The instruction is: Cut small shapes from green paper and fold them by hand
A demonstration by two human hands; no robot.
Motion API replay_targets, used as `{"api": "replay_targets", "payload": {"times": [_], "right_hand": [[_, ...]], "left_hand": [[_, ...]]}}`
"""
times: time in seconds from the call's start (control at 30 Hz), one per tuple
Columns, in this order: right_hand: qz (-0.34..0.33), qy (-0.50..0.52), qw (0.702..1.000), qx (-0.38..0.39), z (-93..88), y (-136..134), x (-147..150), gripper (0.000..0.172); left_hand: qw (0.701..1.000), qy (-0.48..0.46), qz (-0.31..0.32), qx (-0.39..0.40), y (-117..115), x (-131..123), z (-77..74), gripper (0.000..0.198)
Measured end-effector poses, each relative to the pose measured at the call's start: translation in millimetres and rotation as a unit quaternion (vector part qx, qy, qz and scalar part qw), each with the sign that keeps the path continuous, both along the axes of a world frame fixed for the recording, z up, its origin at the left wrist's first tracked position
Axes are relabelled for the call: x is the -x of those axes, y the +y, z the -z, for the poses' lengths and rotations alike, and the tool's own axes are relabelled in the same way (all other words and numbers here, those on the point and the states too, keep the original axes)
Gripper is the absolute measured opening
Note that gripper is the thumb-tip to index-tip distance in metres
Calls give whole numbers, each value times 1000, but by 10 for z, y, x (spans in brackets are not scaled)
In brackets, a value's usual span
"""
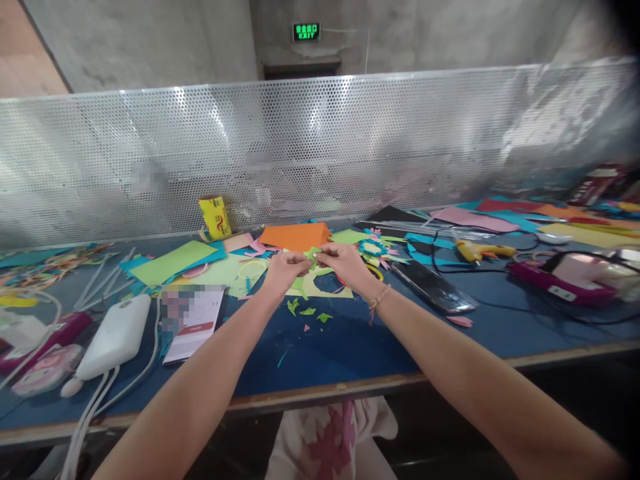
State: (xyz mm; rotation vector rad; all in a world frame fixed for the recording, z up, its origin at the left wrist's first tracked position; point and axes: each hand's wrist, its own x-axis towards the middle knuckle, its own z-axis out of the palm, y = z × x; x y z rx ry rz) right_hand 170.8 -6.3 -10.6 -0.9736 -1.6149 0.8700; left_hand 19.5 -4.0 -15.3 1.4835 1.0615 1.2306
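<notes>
A small green paper piece is pinched between both hands above the middle of the blue table. My left hand closes its fingertips on the piece's left side. From the right, my right hand grips the same piece between thumb and fingers; a bracelet circles that wrist. Just below the hands lie several small green paper cutouts and a tiny pink scrap. Behind them are a folded orange sheet and pale yellow-green paper, with a blue paper ring to the right.
A white power bank with cables and a lit phone lie left. To the right are a dark phone, a yellow glue gun and a magenta power strip. A perforated metal panel stands behind the table.
</notes>
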Motion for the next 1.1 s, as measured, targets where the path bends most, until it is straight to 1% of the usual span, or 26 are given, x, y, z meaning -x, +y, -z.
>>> {"api": "replay_targets", "payload": {"times": [0.23, 0.37, 0.43, 0.53, 0.63, 0.67, 0.73, 0.8, 0.87, 0.97, 1.03, 1.1], "right_hand": [[4, -10, 1000, -1, -12, -10, 9, 21], [-12, -9, 1000, -4, 13, 13, 20, 17], [-14, -11, 1000, -4, 28, 25, 31, 19], [-6, -43, 998, -35, 40, 31, 40, 21], [21, -55, 996, -64, 38, 23, 35, 23], [23, -45, 997, -60, 35, 18, 32, 25], [5, -17, 999, -37, 32, 5, 30, 26], [-21, 22, 1000, -7, 35, -3, 36, 25], [-42, 72, 996, 26, 47, 3, 45, 22], [-73, 150, 983, 81, 72, 40, 45, 21], [-76, 197, 971, 113, 81, 68, 30, 23], [-84, 219, 963, 134, 79, 83, 12, 25]], "left_hand": [[1000, 0, -11, 2, 16, 3, 9, 21], [1000, 11, -4, -10, 16, 13, 20, 20], [1000, 14, 1, -11, 12, 8, 27, 21], [1000, 13, 20, -11, -1, -14, 36, 19], [999, 11, 38, 1, -18, -34, 32, 15], [999, 10, 42, 10, -23, -38, 28, 15], [998, 3, 49, 29, -30, -42, 17, 15], [998, -9, 55, 36, -32, -46, 8, 18], [998, -15, 46, 32, -31, -52, 4, 20], [999, -16, 27, 26, -26, -57, 5, 22], [999, -26, 19, 33, -21, -49, 4, 24], [998, -47, 12, 38, -19, -35, -3, 26]]}}
